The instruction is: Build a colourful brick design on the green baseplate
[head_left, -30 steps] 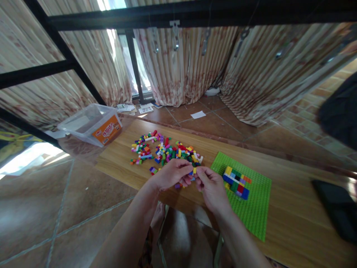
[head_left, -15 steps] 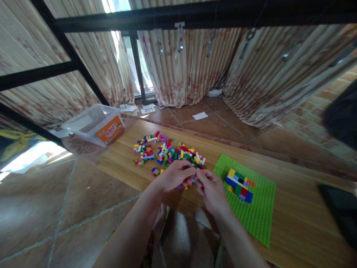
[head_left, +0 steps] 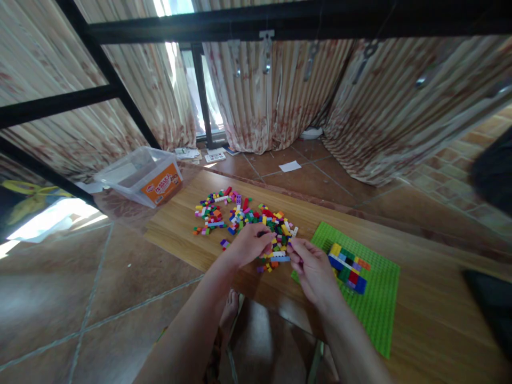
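Note:
Over the near side of a loose pile of toy bricks [head_left: 245,216], my left hand [head_left: 251,244] is closed, its thumb and fingers curled together. What it holds, if anything, is hidden. My right hand [head_left: 311,265] pinches a small brick [head_left: 290,242], bluish and mostly covered by the fingertips. It hovers between the pile and the green baseplate [head_left: 378,314]. On that plate sits a multicoloured brick build [head_left: 349,268], with blue, white, yellow, green, red and orange pieces. A light blue long brick [head_left: 280,259] lies between my hands.
A clear plastic box [head_left: 140,170] with an orange label stands beyond the wooden table's [head_left: 176,242] left end. A dark flat object [head_left: 490,304] lies at the right. Papers [head_left: 290,166] are on the tiled floor, below curtains and a black metal frame.
My hands, which met at the fingertips, have parted: the left moved slightly lower, the right a little rightward. Bricks between them now show. The whole view has shifted slightly.

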{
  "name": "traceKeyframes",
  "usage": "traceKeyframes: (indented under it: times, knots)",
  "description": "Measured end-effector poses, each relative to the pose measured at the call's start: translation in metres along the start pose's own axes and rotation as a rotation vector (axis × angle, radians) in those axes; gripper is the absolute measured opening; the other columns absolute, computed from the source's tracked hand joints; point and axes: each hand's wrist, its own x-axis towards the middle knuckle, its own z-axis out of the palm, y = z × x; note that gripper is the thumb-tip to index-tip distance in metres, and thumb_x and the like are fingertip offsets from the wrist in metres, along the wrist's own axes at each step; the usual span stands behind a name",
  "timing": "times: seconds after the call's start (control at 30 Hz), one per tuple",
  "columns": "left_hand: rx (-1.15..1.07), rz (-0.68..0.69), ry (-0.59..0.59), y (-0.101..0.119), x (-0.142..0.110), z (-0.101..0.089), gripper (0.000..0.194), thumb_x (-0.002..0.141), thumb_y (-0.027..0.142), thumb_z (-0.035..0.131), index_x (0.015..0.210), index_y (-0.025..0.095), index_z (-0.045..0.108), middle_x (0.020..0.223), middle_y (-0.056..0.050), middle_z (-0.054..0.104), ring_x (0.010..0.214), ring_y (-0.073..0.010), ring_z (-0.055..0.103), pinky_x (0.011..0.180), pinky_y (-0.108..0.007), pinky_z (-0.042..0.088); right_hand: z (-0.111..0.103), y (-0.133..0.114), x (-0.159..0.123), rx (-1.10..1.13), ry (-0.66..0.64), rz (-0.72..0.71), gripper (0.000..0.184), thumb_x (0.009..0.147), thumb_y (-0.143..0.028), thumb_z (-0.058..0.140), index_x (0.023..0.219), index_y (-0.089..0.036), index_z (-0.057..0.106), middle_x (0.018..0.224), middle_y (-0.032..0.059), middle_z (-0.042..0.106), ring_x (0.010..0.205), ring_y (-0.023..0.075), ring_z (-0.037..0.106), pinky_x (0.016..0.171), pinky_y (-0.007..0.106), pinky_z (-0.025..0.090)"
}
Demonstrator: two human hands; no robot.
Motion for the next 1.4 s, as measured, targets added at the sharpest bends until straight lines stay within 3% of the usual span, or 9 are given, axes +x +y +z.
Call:
traceKeyframes:
  times: [0.1, 0.23, 0.4, 0.67, 0.9, 1.07, 1.2, 1.3, 1.4]
  knots:
    - [0.264, 0.014, 0.134, -0.004, 0.003, -0.004, 0.014, 0.083, 0.020, 0.052, 0.076, 0.014, 0.063, 0.058, 0.002, 0.058, 0.050, -0.0091, 0.050, 0.050, -0.019, 0.037, -0.005, 0.003, 0.011, -0.177, 0.091, -0.072, 0.035, 0.061, -0.047, 0.081, 0.070, -0.017, 0.065, 0.053, -0.0044, 0.053, 0.047, 0.0062, 0.038, 0.041, 0.018, 0.027]
    - [0.516, 0.103, 0.180, -0.004, 0.004, -0.005, 0.013, 0.081, 0.017, 0.057, 0.083, 0.014, 0.070, 0.076, -0.003, 0.070, 0.070, -0.0148, 0.062, 0.067, -0.024, 0.045, -0.004, 0.011, 0.024, -0.469, 0.083, -0.233, 0.029, 0.067, -0.044, 0.073, 0.077, -0.018, 0.069, 0.063, 0.0007, 0.063, 0.056, 0.0135, 0.052, 0.049, 0.024, 0.038]
    - [0.546, 0.128, 0.220, -0.006, 0.006, -0.004, 0.021, 0.080, 0.012, 0.059, 0.096, 0.014, 0.071, 0.096, -0.006, 0.074, 0.085, -0.0173, 0.066, 0.080, -0.027, 0.049, 0.003, 0.019, 0.028, -0.672, 0.004, -0.344, 0.025, 0.075, -0.036, 0.061, 0.088, -0.017, 0.071, 0.080, 0.0056, 0.072, 0.069, 0.0191, 0.063, 0.066, 0.032, 0.049]
    - [0.447, 0.094, 0.257, -0.010, 0.008, -0.012, 0.034, 0.085, 0.005, 0.044, 0.102, 0.016, 0.072, 0.081, -0.003, 0.074, 0.072, -0.0146, 0.067, 0.075, -0.025, 0.052, 0.009, 0.018, 0.026, -0.599, -0.131, -0.338, 0.034, 0.075, -0.031, 0.061, 0.105, -0.018, 0.070, 0.106, 0.0087, 0.072, 0.097, 0.0234, 0.066, 0.086, 0.040, 0.051]
    - [0.395, 0.050, 0.273, -0.012, 0.010, -0.027, 0.037, 0.083, 0.002, 0.042, 0.101, 0.014, 0.072, 0.073, -0.003, 0.071, 0.062, -0.0139, 0.064, 0.066, -0.024, 0.051, 0.009, 0.021, 0.023, -0.287, -0.264, -0.236, 0.042, 0.077, -0.028, 0.067, 0.119, -0.026, 0.066, 0.130, 0.0045, 0.064, 0.126, 0.0230, 0.054, 0.110, 0.046, 0.039]
    - [0.454, 0.079, 0.331, -0.013, 0.009, -0.044, 0.034, 0.081, 0.003, 0.046, 0.097, 0.014, 0.073, 0.076, -0.003, 0.072, 0.073, -0.0156, 0.066, 0.072, -0.025, 0.052, 0.013, 0.013, 0.014, -0.103, -0.259, -0.144, 0.044, 0.070, -0.026, 0.073, 0.113, -0.027, 0.069, 0.135, 0.0052, 0.061, 0.135, 0.0282, 0.045, 0.101, 0.048, 0.049]
    - [0.501, 0.055, 0.375, -0.010, 0.006, -0.054, 0.025, 0.083, 0.009, 0.050, 0.093, 0.013, 0.073, 0.079, -0.005, 0.073, 0.075, -0.0163, 0.066, 0.074, -0.026, 0.052, 0.016, 0.005, 0.011, -0.058, -0.251, -0.142, 0.042, 0.067, -0.026, 0.073, 0.109, -0.028, 0.071, 0.132, 0.0053, 0.062, 0.131, 0.0285, 0.048, 0.083, 0.040, 0.058]
    - [0.544, 0.032, 0.395, -0.009, 0.004, -0.061, 0.024, 0.083, 0.010, 0.051, 0.092, 0.014, 0.073, 0.081, -0.006, 0.073, 0.077, -0.0171, 0.066, 0.077, -0.027, 0.051, 0.006, 0.002, 0.015, -0.227, -0.092, -0.237, 0.033, 0.072, -0.033, 0.070, 0.103, -0.022, 0.072, 0.109, 0.0083, 0.072, 0.097, 0.0232, 0.066, 0.060, 0.029, 0.054]
    - [0.582, 0.007, 0.427, -0.012, 0.005, -0.067, 0.025, 0.083, 0.011, 0.052, 0.095, 0.014, 0.074, 0.087, -0.007, 0.074, 0.080, -0.0182, 0.066, 0.077, -0.028, 0.050, -0.017, -0.002, 0.015, -0.553, 0.147, -0.396, 0.032, 0.078, -0.042, 0.065, 0.096, -0.017, 0.073, 0.083, 0.0068, 0.073, 0.064, 0.0168, 0.062, 0.056, 0.029, 0.049]
